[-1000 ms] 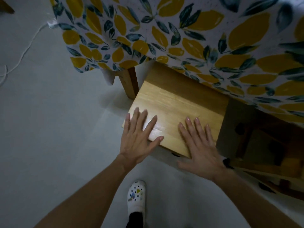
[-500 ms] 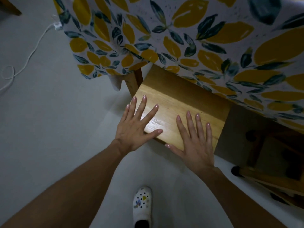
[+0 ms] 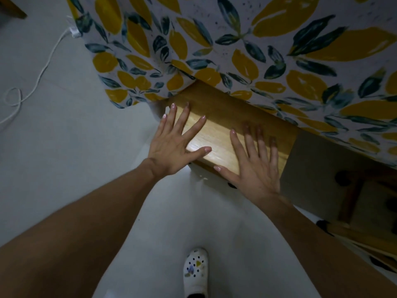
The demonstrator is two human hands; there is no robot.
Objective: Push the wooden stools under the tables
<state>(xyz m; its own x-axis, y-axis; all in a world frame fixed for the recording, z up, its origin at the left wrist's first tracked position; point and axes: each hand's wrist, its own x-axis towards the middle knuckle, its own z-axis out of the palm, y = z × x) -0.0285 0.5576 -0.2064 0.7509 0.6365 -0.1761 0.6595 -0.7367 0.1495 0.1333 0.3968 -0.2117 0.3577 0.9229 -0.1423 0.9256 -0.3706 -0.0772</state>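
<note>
Wooden stool (image 3: 217, 134), rigid with a smooth seat, mid-frame: left hand (image 3: 171, 151) and right hand (image 3: 253, 168) lie flat, fingers spread, gripping nothing; push at its near edge.

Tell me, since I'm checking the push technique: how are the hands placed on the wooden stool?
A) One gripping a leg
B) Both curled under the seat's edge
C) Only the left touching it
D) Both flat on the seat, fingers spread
D: the left hand and right hand both lie palm-down, fingers spread, on the wooden stool seat.
</note>
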